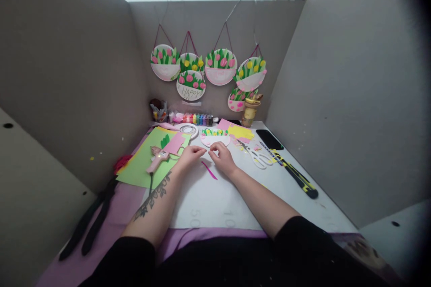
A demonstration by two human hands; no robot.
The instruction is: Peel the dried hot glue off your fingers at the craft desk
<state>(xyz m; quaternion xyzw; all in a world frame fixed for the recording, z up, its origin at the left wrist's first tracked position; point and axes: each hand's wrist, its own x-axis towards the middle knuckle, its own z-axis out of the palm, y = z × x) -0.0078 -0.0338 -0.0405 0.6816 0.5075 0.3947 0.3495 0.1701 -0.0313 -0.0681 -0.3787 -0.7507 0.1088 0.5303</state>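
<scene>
My left hand (192, 154) and my right hand (220, 156) face each other over the white work surface, their fingertips pinched and nearly meeting. Whatever lies between the fingers is too small to make out. Just beyond them is a paper plate flower basket (215, 140), white below with pink dots and green paper leaves along its top. A curved magenta paper strip (209, 171) rests on the surface below my hands. Left of my left hand, a pink glue gun (157, 161) lies on green paper sheets (138, 166).
White-handled scissors (261, 159), a black-and-yellow cutter (299, 178) and a dark phone (269, 139) lie on the right. Paint bottles (198, 119) line the back. Several finished plate baskets (221, 74) hang on the grey back panel; side panels (336, 98) flank the table.
</scene>
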